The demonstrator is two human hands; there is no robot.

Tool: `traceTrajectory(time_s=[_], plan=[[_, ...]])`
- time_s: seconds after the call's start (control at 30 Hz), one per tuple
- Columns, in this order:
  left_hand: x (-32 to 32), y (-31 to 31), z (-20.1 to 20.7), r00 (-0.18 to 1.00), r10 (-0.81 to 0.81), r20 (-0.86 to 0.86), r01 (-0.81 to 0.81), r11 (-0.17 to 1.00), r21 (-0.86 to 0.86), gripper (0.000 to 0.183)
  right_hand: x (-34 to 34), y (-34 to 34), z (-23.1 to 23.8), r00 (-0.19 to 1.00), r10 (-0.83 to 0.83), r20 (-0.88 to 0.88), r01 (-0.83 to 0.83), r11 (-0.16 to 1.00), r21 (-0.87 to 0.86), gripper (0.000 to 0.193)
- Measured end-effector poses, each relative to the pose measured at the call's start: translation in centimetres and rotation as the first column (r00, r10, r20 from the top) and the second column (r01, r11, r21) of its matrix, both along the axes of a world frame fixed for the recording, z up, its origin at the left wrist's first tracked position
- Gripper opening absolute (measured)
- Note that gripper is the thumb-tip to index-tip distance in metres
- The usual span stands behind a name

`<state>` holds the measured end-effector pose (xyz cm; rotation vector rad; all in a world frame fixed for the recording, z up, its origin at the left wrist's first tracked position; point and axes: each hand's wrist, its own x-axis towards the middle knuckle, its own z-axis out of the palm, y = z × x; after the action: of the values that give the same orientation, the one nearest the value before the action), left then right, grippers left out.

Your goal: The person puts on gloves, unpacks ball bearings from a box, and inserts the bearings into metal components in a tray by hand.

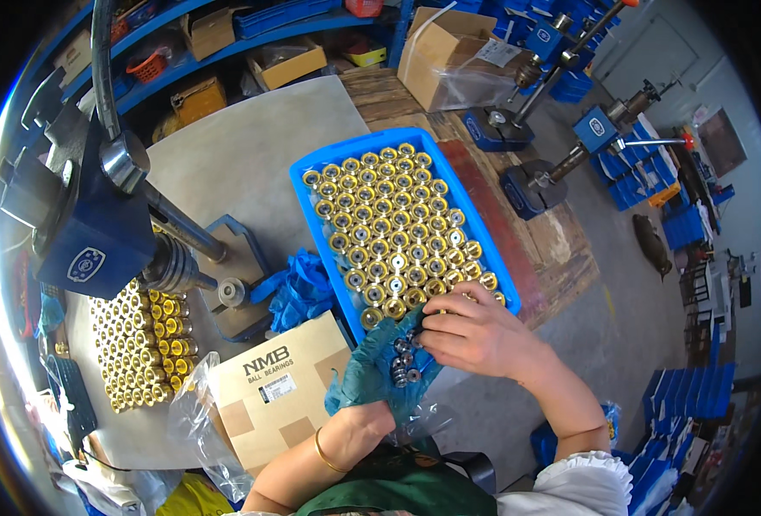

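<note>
My left hand [365,371], in a teal glove, is cupped around several small silver ball bearings [402,361]. My bare right hand [475,331] meets it at the near edge of a blue plastic tray [316,206]. Its fingers are curled and pinched by the bearings; whatever lies between the fingertips is hidden. Rows of round brass-coloured parts [380,206] with centre holes fill the tray. Some of them at the near right carry a shiny silver centre, and my hands partly cover the near rows.
A blue bench press [96,232] stands at left beside stacked brass parts [126,353]. A cardboard box [281,387] sits next to my left forearm, with crumpled blue gloves [298,292] behind it. Two more presses [539,185] stand at right, and an open carton [449,60] at the back.
</note>
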<state>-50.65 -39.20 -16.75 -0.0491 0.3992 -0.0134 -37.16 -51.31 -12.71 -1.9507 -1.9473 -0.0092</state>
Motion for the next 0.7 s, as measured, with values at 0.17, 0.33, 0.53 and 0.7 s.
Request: traceTrajectory(time_s=[0.17, 0.33, 0.53, 0.7], plan=[[0.0, -0.1, -0.3, 1.000, -0.018, 0.009, 0.018, 1.000, 0.017, 0.032, 0.3, 0.0, -0.3, 1.000, 0.002, -0.021, -0.003, 1.000, -0.028, 0.022], [0.0, 0.2, -0.3, 1.000, -0.013, -0.010, 0.013, 1.000, -0.002, 0.033, 0.8, 0.7, -1.3, 0.998, -0.010, -0.063, 0.012, 0.999, 0.043, 0.020], [0.5, 0.2, 0.7, 0.990, 0.067, -0.123, -0.078, 0.993, -0.091, 0.037, 5.9, -0.3, -3.6, 0.939, -0.327, 0.107, 0.305, 0.936, 0.177, 0.017], [0.5, 0.6, 1.2, 0.992, 0.022, -0.127, -0.039, 0.991, -0.126, 0.037, 6.5, -0.9, -4.5, 0.892, -0.392, 0.225, 0.371, 0.919, 0.133, 0.014]])
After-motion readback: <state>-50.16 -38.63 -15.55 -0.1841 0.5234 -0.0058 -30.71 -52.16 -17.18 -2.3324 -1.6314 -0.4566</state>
